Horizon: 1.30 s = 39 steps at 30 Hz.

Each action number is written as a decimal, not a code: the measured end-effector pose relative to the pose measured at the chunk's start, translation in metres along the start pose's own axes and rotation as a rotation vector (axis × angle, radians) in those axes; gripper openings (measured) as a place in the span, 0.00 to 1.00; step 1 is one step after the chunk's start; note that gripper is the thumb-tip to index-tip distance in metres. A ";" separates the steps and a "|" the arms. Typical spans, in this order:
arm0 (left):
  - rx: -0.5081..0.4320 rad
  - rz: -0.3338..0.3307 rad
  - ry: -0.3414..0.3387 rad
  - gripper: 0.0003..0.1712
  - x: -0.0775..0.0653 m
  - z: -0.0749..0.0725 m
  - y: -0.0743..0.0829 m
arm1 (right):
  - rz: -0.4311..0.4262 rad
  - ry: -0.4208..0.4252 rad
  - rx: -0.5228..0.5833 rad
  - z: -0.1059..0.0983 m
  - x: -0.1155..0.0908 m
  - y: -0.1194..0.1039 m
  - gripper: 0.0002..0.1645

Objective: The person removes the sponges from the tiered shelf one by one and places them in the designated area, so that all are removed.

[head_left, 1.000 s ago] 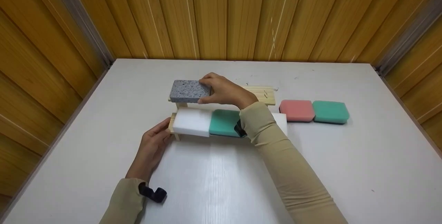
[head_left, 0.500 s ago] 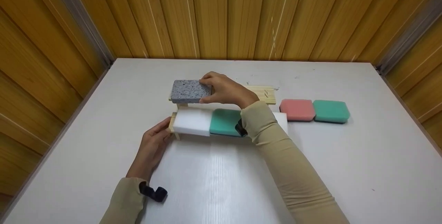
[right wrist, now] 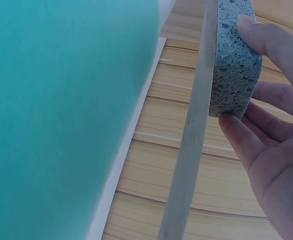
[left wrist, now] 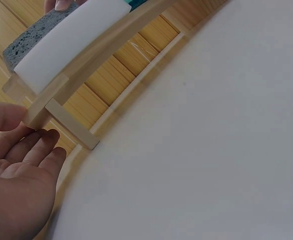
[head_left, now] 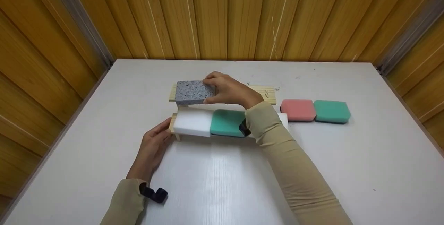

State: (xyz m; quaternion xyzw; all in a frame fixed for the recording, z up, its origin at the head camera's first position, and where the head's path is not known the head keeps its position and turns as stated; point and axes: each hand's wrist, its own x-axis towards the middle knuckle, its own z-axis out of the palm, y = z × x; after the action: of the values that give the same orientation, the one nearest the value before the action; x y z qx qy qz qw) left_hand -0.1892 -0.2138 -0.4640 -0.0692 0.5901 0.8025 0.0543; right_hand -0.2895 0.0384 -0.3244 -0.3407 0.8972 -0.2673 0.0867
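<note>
A grey speckled sponge (head_left: 193,92) lies flat on the rear wooden board (head_left: 264,93). My right hand (head_left: 233,89) grips the sponge's right end, thumb on the near side and fingers on the far side, as the right wrist view also shows. In front stands a second wooden board (left wrist: 94,59) on legs, bearing a white sponge (head_left: 193,122), a green sponge (head_left: 227,123) and another white block (head_left: 283,119) partly behind the right sleeve. My left hand (head_left: 155,143) pinches that front board's left end, thumb above and fingers beneath. Whether the two boards are joined I cannot tell.
A pink sponge (head_left: 298,110) and a green sponge (head_left: 332,111) with dark undersides lie side by side on the white table (head_left: 364,162), right of the boards. Wood-patterned panels (head_left: 208,17) wall the table at the back and sides.
My right hand has slid the grey sponge slightly to the right along the rear board, baring the board's left end. The left hand has stayed in place.
</note>
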 end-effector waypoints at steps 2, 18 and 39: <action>-0.004 -0.001 0.003 0.29 0.000 0.000 0.000 | 0.002 -0.001 0.001 -0.001 -0.001 0.000 0.40; 0.014 -0.007 0.012 0.29 0.000 -0.002 0.001 | 0.057 0.013 0.057 -0.013 -0.010 0.007 0.41; -0.024 0.016 -0.004 0.29 -0.001 -0.004 -0.001 | 0.001 0.016 -0.003 -0.036 -0.029 0.016 0.40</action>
State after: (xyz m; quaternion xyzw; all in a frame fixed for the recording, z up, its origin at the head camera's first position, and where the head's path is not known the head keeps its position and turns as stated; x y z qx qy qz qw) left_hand -0.1881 -0.2173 -0.4660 -0.0636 0.5808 0.8101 0.0481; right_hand -0.2893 0.0827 -0.3038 -0.3383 0.8985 -0.2685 0.0790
